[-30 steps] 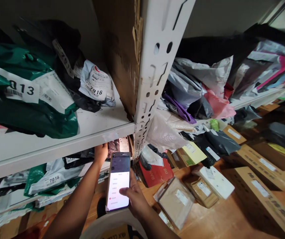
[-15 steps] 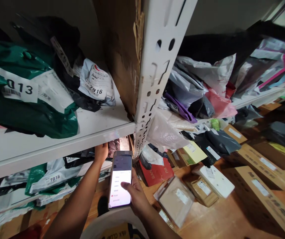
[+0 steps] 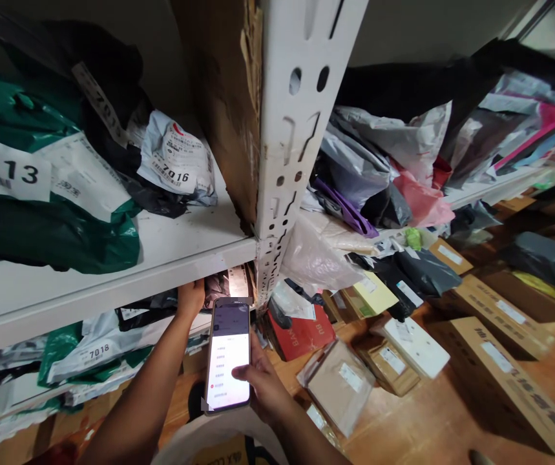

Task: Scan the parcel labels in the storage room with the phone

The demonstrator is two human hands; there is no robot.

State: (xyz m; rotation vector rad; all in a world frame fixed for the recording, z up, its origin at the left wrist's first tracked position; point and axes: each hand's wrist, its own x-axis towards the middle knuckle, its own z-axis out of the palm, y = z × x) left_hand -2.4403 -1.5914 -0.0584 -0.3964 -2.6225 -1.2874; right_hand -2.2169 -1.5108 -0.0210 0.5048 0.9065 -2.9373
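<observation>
My right hand (image 3: 265, 381) is wrapped round a smartphone (image 3: 229, 352), held upright with its lit screen facing me. The thumb lies over the screen, which shows a list with a red mark near the bottom. My left hand (image 3: 191, 298) reaches under the upper shelf board, beside a dark plastic parcel (image 3: 216, 287) with a brightly lit white label (image 3: 238, 283). Its fingers are mostly hidden, so whether they grip the parcel does not show. Below and left of that hand lies a grey-white parcel (image 3: 97, 352) marked 7018.
Above, the white shelf (image 3: 180, 242) bears a green parcel (image 3: 78, 226) and a white parcel (image 3: 175, 158) marked 7016. A perforated post (image 3: 289, 142) rises just right of the phone. Cardboard boxes (image 3: 504, 368) and a red box (image 3: 301, 332) stand on the wooden floor (image 3: 403, 433).
The whole view has shifted slightly, so the shelf, post and parcels sit further left. Both hands keep nearly the same pose, the right still holding the smartphone.
</observation>
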